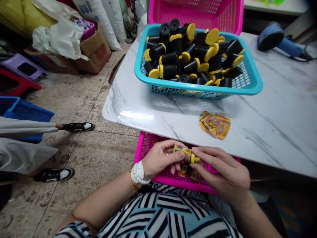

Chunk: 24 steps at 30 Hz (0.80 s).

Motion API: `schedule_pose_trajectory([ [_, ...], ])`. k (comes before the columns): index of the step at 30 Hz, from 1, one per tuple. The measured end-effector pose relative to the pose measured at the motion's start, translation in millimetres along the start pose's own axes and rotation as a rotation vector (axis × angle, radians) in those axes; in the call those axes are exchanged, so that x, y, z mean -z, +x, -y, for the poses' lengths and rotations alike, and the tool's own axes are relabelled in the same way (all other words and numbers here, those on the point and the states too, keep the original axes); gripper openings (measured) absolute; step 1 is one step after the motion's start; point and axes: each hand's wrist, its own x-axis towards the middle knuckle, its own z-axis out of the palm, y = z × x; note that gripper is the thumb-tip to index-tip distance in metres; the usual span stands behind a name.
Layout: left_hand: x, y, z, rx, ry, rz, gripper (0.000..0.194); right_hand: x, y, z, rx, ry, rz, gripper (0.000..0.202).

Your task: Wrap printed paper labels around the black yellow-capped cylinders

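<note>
My left hand point(162, 157) is closed around a small cylinder point(182, 152) wrapped in a yellow printed label. The fingers of my right hand point(220, 167) close on its yellow-capped end. Beneath both hands is a pink basket point(142, 148) with a few labelled cylinders point(194, 174) inside. On the marble-patterned table point(153, 114) stands a turquoise basket point(198, 86) heaped with black cylinders point(169, 71) that have yellow caps. A loose pile of yellow and orange labels point(215, 124) lies on the table in front of it.
Behind the turquoise basket is another pink basket point(195, 13). A blue device point(279, 39) lies at the table's back right. At left are cardboard boxes point(95, 49), stools point(27, 67), a blue crate point(29, 112) and a person's legs and shoes point(79, 126).
</note>
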Motion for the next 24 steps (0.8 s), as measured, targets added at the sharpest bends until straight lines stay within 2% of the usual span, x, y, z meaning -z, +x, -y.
schedule_pose_trajectory([
  [2, -3.0, -4, -1, -0.103, 0.117, -0.066, 0.035, -4, -2, 1, -0.038, 0.024, -0.009, 0.046],
  [5, -7.4, -6, -2, -0.235, 0.294, -0.109, 0.027, -13, -7, 4, -0.189, 0.061, -0.048, 0.038],
  [8, -6.6, -6, -2, -0.238, 0.348, -0.087, 0.038, -16, -10, 4, -0.299, 0.099, -0.058, 0.038],
  [11, -3.4, -6, -2, -0.176, 0.283, -0.032, 0.048, -11, -10, 1, -0.242, 0.087, -0.058, 0.044],
  [13, -2.8, -7, -3, -0.141, 0.270, -0.023, 0.037, -8, -10, -2, -0.153, 0.082, -0.057, 0.045],
  [15, -3.5, -9, -3, -0.203, 0.365, -0.066, 0.025, -10, -11, -2, -0.153, 0.130, -0.044, 0.042],
  [18, -3.6, -10, -3, -0.377, 0.554, -0.128, 0.020, -20, -14, 1, -0.415, 0.338, -0.080, 0.030],
  [20, -1.6, -9, -2, -0.397, 0.595, -0.127, 0.021, -27, -17, 5, -0.632, 0.506, -0.119, 0.021],
  [22, 1.5, -6, 1, -0.303, 0.516, -0.096, 0.026, -30, -17, 6, -0.766, 0.619, -0.081, 0.021],
  [24, 3.6, -3, 6, -0.143, 0.352, -0.050, 0.037, -27, -16, 3, -0.787, 0.674, -0.004, 0.029],
])
